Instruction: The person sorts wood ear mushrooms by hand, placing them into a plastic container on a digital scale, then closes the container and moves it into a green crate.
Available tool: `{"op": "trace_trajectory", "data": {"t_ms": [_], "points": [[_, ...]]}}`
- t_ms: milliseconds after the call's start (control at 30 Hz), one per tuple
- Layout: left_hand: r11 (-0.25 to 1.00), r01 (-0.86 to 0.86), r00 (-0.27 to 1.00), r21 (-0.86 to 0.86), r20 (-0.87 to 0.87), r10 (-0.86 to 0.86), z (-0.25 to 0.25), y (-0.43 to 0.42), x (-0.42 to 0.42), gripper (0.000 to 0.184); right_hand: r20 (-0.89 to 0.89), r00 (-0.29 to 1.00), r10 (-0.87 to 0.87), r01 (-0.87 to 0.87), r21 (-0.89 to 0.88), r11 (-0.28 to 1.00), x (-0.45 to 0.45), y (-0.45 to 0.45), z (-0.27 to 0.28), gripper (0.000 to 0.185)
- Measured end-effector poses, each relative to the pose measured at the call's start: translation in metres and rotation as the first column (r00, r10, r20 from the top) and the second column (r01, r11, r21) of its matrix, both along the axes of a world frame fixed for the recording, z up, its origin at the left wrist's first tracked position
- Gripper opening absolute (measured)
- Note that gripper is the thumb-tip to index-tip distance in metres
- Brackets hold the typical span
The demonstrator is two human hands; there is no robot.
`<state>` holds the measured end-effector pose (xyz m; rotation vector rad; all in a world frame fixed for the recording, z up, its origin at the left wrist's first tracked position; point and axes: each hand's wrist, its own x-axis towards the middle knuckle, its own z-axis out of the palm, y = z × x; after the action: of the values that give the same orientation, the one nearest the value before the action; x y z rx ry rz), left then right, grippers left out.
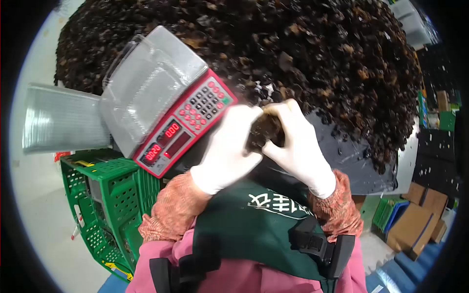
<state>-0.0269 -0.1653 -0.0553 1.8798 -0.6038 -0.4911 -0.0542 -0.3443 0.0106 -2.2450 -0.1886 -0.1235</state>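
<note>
Both my hands wear white gloves and meet in front of the apron. My left hand (229,149) curls round the left side of a dark brown clump (265,131). On the clump's right side, my right hand (298,141) grips it with bent fingers. The clump looks like the wet, dark, leafy pieces of the large pile (303,53) behind it. Left of my hands stands a red scale (185,122) with a clear plastic tray (146,83) on its metal plate. Its red digits are lit.
Stacked clear trays (66,118) stand left of the scale. Green crates (112,195) are below them at the left. Dark sheeting (347,161) lies under the pile's near edge. Cardboard boxes (413,222) and a small green crate (386,215) are at the lower right.
</note>
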Motion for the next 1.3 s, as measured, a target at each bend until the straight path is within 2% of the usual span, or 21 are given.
{"op": "trace_trajectory", "data": {"t_ms": [167,267,367,433,467,500,533,567,600,633,667,733,900,967,1000,1033,1100,1133,1167,1233,1300], "points": [[0.987,-0.159,0.965,0.009,0.214,0.153,0.079,0.075,0.046,0.083,0.328,0.927,0.184,-0.209,0.041,0.977,0.092,0.082,0.048,0.041],[0.944,-0.303,0.883,0.126,0.409,0.229,0.106,0.122,0.072,0.083,0.281,0.915,0.288,-0.303,0.010,0.953,0.138,0.127,0.033,0.040],[0.863,-0.403,0.785,0.304,0.600,0.155,0.109,0.166,0.075,0.090,0.160,0.932,0.326,-0.310,-0.118,0.943,0.143,0.135,0.014,0.055],[0.797,-0.464,0.717,0.387,0.693,0.080,0.101,0.185,0.068,0.102,0.347,0.899,0.267,-0.273,-0.032,0.961,0.132,0.113,0.025,0.061],[0.791,-0.461,0.695,0.403,0.718,0.039,0.100,0.179,0.060,0.100,0.387,0.894,0.227,-0.273,0.066,0.960,0.127,0.096,0.029,0.059],[0.840,-0.372,0.717,0.396,0.697,-0.011,0.106,0.160,0.050,0.097,0.345,0.923,0.170,-0.239,0.167,0.957,0.120,0.073,0.031,0.055],[0.884,-0.259,0.737,0.388,0.672,-0.079,0.115,0.134,0.040,0.094,0.164,0.978,0.131,-0.174,0.281,0.944,0.111,0.053,0.037,0.051],[0.917,-0.113,0.747,0.383,0.641,-0.176,0.126,0.106,0.027,0.091,-0.029,1.000,0.001,0.007,0.274,0.962,0.102,0.034,0.037,0.047],[0.924,0.056,0.742,0.379,0.603,-0.293,0.139,0.078,0.016,0.088,0.018,0.999,-0.042,0.032,0.383,0.923,0.095,0.015,0.016,0.043],[0.899,0.229,0.719,0.374,0.558,-0.415,0.153,0.050,0.004,0.085,0.003,0.996,-0.093,0.089,0.261,0.961,0.083,0.003,0.013,0.039],[0.847,0.389,0.682,0.363,0.504,-0.530,0.166,0.023,-0.006,0.082,-0.144,0.977,-0.156,0.194,0.308,0.931,0.073,-0.012,-0.003,0.037],[0.715,0.616,0.591,0.331,0.407,-0.697,0.188,-0.014,-0.023,0.076,-0.245,0.958,-0.150,0.228,0.332,0.915,0.040,-0.032,-0.023,0.033],[0.483,0.849,0.453,0.214,0.178,-0.874,0.213,-0.047,-0.024,0.063,-0.397,0.885,-0.243,0.368,0.276,0.888,-0.030,-0.065,-0.048,0.029],[0.442,0.880,0.440,0.177,0.052,-0.897,0.213,-0.044,-0.018,0.058,-0.417,0.857,-0.302,0.437,0.278,0.856,-0.046,-0.067,-0.060,0.029],[0.436,0.886,0.443,0.159,-0.012,-0.896,0.212,-0.041,-0.012,0.055,-0.364,0.882,-0.299,0.387,0.200,0.900,-0.047,-0.063,-0.059,0.027],[0.458,0.878,0.471,0.138,-0.078,-0.879,0.204,-0.028,-0.004,0.053,-0.314,0.904,-0.291,0.341,0.115,0.933,-0.048,-0.056,-0.057,0.026],[0.568,0.807,0.582,0.162,-0.058,-0.811,0.173,-0.006,0.007,0.039,-0.122,0.956,-0.267,0.273,0.034,0.961,-0.043,-0.042,-0.064,0.026],[0.802,0.567,0.791,0.187,0.148,-0.593,0.142,0.009,0.002,0.042,-0.012,0.966,-0.259,0.256,-0.106,0.961,-0.039,-0.038,-0.079,0.024],[0.954,0.264,0.888,0.141,0.350,-0.298,0.102,0.024,-0.007,0.045,0.096,0.969,-0.229,0.246,-0.242,0.938,-0.033,-0.034,-0.095,0.023],[0.956,-0.048,0.970,0.288,0.240,-0.024,0.039,0.040,-0.011,0.056,0.108,0.983,-0.147,0.174,-0.313,0.934,-0.026,-0.032,-0.108,0.017],[0.869,-0.245,0.871,0.431,0.491,0.003,0.001,0.047,-0.020,0.056,0.091,0.987,-0.131,0.143,-0.149,0.978,-0.020,-0.023,-0.095,0.018]]}}
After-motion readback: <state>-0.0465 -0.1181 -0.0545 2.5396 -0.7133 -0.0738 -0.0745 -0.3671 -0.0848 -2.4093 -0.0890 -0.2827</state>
